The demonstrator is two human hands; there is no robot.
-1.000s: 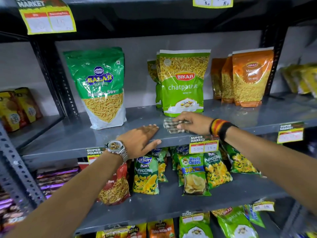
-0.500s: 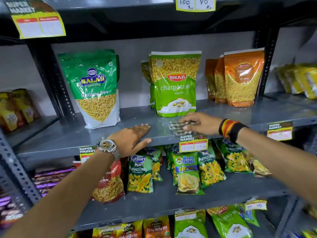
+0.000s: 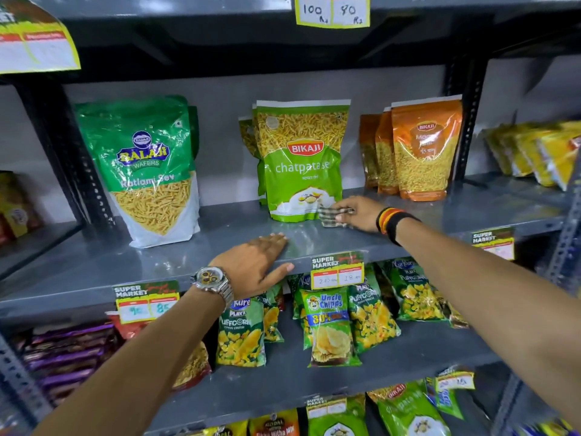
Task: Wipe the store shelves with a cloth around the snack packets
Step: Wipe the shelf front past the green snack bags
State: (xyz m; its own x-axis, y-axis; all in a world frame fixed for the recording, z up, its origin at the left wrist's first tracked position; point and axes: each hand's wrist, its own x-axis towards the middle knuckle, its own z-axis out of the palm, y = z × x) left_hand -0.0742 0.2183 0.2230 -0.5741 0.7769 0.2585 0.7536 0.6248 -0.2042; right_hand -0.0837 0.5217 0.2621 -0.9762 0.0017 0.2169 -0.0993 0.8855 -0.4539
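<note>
My right hand (image 3: 358, 213) presses a small checked cloth (image 3: 330, 215) flat on the grey shelf (image 3: 220, 247), right against the lower right corner of the green Bikaji chatpata packet (image 3: 301, 162). My left hand (image 3: 254, 262), with a watch on the wrist, lies palm down on the shelf's front edge, fingers together and thumb hooked over the lip. A green Balaji Ratlami Sev packet (image 3: 151, 171) stands to the left. Orange Bikaji packets (image 3: 421, 149) stand to the right.
Price labels (image 3: 338, 272) hang from the shelf's front edge. Below are small Puffcorn and Uncle Chipps packets (image 3: 327, 325) and purple bars (image 3: 66, 350). A black upright post (image 3: 465, 121) stands right of the orange packets, with yellow packets (image 3: 540, 152) beyond it.
My right hand has slid the cloth backward and to the right along the shelf, up to the chatpata packet's base. My left hand stays on the front edge.
</note>
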